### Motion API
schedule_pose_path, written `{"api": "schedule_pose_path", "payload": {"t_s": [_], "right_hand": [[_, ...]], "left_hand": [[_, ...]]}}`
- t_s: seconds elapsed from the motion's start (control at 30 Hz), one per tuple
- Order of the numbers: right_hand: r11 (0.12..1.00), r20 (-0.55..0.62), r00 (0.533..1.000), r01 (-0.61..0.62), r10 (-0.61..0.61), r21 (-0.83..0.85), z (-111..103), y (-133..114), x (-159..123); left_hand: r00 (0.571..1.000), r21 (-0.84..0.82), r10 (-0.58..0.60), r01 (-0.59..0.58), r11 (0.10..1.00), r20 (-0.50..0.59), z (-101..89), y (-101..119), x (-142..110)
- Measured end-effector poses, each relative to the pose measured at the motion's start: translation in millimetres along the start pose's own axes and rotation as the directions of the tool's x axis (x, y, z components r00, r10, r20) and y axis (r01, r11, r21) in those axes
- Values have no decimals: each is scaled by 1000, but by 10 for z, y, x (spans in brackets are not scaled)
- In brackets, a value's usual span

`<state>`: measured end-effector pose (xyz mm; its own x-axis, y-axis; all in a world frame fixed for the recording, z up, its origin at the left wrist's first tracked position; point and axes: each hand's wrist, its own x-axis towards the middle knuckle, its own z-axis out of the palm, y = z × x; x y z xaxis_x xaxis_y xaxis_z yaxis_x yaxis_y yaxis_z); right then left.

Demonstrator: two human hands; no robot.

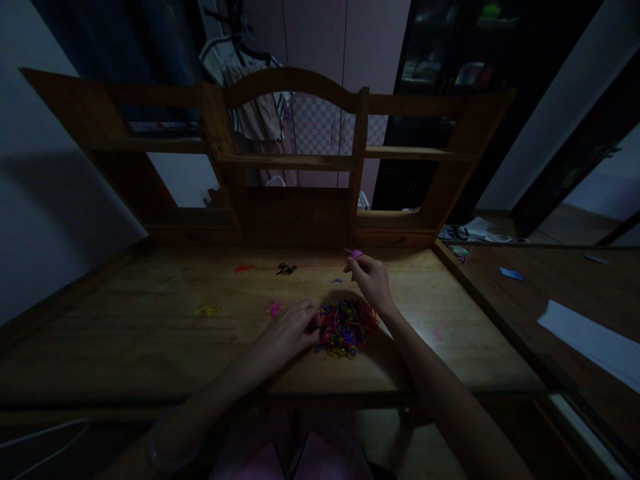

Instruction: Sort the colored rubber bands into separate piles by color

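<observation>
A heap of small multicoloured rubber bands [346, 328] lies on the wooden desk in front of me. My left hand [295, 325] rests at the heap's left edge, fingers curled together; what they pinch, if anything, is hidden. Beyond the heap, my right hand [369, 277] is closed on a small pink tool [356, 254] with a thin tip pointing left; its exact kind is too dark to tell. Near that hand lies a small bluish-grey piece [337, 281]. Separate little groups sit farther left: pink bands [275, 307], black bands [286, 269], red bands [244, 267] and yellow bands [208, 311].
A wooden shelf unit [295, 161] with drawers stands along the desk's [150, 333] back edge. To the right, a lower brown surface carries a white sheet [595, 340] and a blue card [511, 273]. A white wall borders the left side. The room is dim.
</observation>
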<state>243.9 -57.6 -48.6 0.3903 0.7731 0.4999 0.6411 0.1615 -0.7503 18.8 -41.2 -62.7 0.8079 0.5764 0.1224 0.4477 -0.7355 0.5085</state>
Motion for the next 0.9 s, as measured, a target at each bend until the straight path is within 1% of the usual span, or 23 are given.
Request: {"api": "schedule_pose_path", "payload": {"t_s": [0.1, 0.2, 0.27, 0.3, 0.33, 0.37, 0.43, 0.47, 0.53, 0.63, 0.67, 0.73, 0.83, 0.9], "right_hand": [[1000, 4, 1000, -2, 2, 18, -3, 3, 4], [999, 30, 1000, -1, -1, 42, -11, -29, 8], [996, 94, 995, 8, -16, 84, -22, -87, 2], [992, 156, 987, 6, -26, 126, -27, -125, -7], [983, 243, 969, -5, -40, 182, -30, -166, -19], [969, 347, 936, -26, -62, 245, -31, -206, -35], [936, 535, 835, -75, -130, 345, -25, -270, -73], [922, 598, 786, -97, -160, 374, -18, -290, -93], [901, 675, 715, -151, -184, 406, -2, -302, -124], [851, 736, 656, -284, -164, 442, 12, -268, -136], [830, 746, 647, -322, -160, 456, 13, -252, -131], [792, 743, 651, -366, -158, 489, 10, -223, -117], [761, 733, 662, -391, -158, 518, 0, -204, -97], [764, 732, 664, -390, -154, 515, -6, -207, -91]], "left_hand": [[999, -48, -26, 23, 999, -47, 4, -36, -2], [994, -139, -58, 44, 989, -95, -16, -62, -18], [989, -228, -92, 64, 972, -112, -49, -47, -31], [986, -280, -112, 74, 957, -121, -70, -29, -35], [982, -335, -135, 84, 938, -132, -92, -5, -37], [977, -390, -160, 94, 916, -142, -113, 22, -37], [966, -498, -207, 106, 861, -152, -147, 70, -29], [962, -549, -227, 109, 829, -152, -157, 88, -23], [956, -635, -256, 110, 765, -142, -162, 106, -9], [948, -718, -291, 115, 687, -127, -148, 109, 3], [948, -734, -296, 116, 669, -119, -143, 109, 3], [950, -762, -296, 117, 637, -101, -135, 110, 0], [949, -784, -306, 128, 607, -81, -124, 101, -8], [940, -794, -331, 140, 591, -80, -113, 82, -12]]}}
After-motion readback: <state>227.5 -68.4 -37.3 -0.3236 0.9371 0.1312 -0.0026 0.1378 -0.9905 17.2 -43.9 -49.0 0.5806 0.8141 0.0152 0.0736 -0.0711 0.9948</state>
